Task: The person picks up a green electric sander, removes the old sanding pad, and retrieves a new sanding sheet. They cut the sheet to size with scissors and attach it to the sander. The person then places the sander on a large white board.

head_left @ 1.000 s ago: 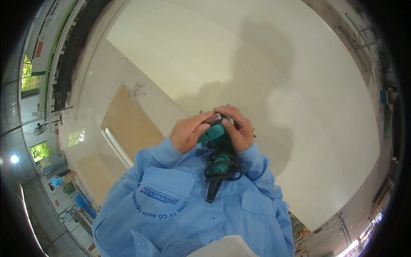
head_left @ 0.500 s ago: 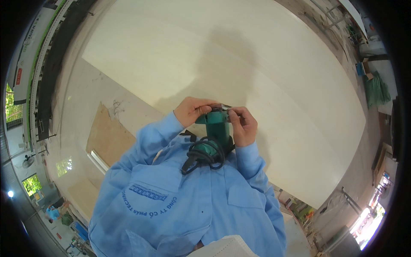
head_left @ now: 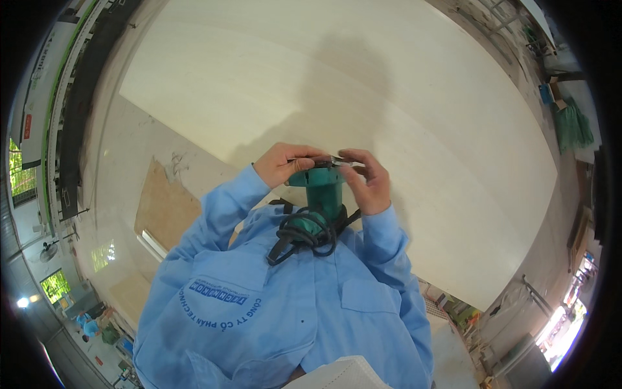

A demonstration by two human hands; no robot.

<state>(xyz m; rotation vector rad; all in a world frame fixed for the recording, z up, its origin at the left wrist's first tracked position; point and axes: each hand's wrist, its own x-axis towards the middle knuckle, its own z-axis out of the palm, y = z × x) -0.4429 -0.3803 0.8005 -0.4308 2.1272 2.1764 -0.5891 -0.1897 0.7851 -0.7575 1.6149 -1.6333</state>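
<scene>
Green power tool tilted since a second ago | both hands gripping its top | fingertips unclear

Green power tool; cord coiled

A person in a blue shirt has 2 bare hands up at the top of a green tool. The left hand holds the tool's top edge. The right hand pinches some shiny metal there, too small to make out. A black cord is looped around the tool's lower part, against the shirt. Past the hands lies a big pale board with a dark shadow on it. To the left are a brown sheet and a white strip. Far left, there is a fan.
</scene>
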